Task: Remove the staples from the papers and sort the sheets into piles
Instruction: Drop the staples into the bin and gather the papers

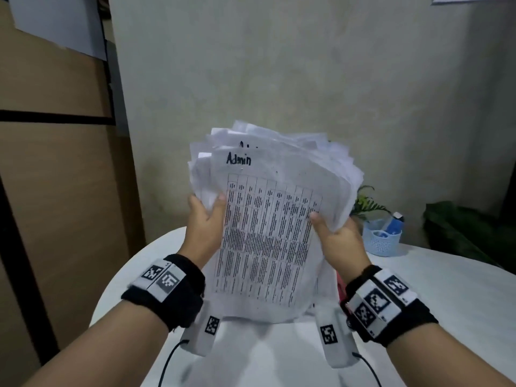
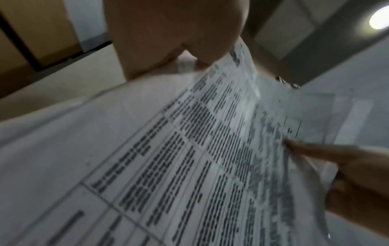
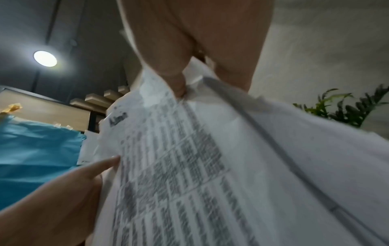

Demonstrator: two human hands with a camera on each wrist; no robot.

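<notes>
A thick, ragged stack of white papers stands upright above the white table. Its front sheet bears a printed table and the handwritten word "Admin". My left hand grips the stack's left edge, thumb on the front. My right hand grips the right edge, thumb across the front sheet. In the left wrist view the papers fill the frame below my left hand, and my right hand's thumb presses them. In the right wrist view my right hand pinches the papers. I see no staples.
A light blue basket holding blue items stands at the table's back right, with green plants behind it. Something red lies under my right wrist. A wooden cabinet stands on the left, a grey wall behind.
</notes>
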